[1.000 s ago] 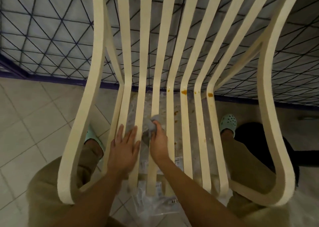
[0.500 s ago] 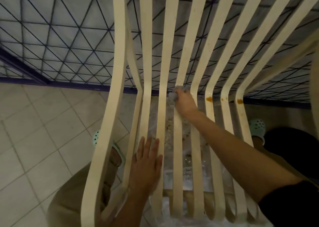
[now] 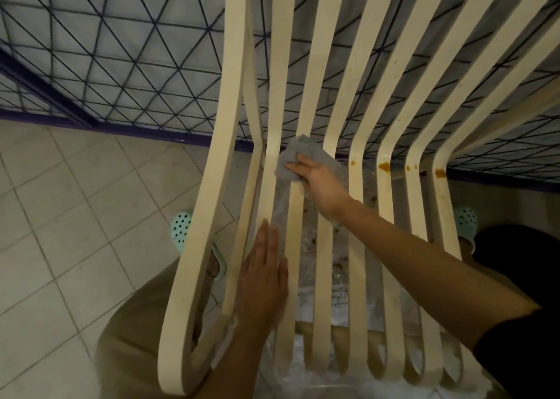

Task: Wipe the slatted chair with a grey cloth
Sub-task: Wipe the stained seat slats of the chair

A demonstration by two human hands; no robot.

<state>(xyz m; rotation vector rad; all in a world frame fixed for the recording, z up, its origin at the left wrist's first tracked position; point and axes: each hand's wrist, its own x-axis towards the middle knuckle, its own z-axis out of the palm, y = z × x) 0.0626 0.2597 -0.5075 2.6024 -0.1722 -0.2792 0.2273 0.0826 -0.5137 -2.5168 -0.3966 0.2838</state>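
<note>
The cream slatted chair [image 3: 357, 204] fills the view, its slats bending from seat to backrest. My right hand [image 3: 321, 183] presses the grey cloth [image 3: 292, 160] onto the bend of the left-centre slats, fingers curled over the cloth. My left hand [image 3: 263, 280] lies flat with straight fingers on the seat slats near the front left. Orange-brown stains [image 3: 385, 166] mark the bends of the slats to the right of the cloth.
Clear plastic sheeting [image 3: 336, 295] with brown drips lies under the seat. A dark wire-mesh fence [image 3: 121, 65] stands behind the chair on a tiled floor [image 3: 60, 216]. My feet in mint clogs [image 3: 181, 228] stand on either side.
My right hand with the cloth travelled from the seat up to the bend, then slid left along it. My left hand stays flat on the seat slats.
</note>
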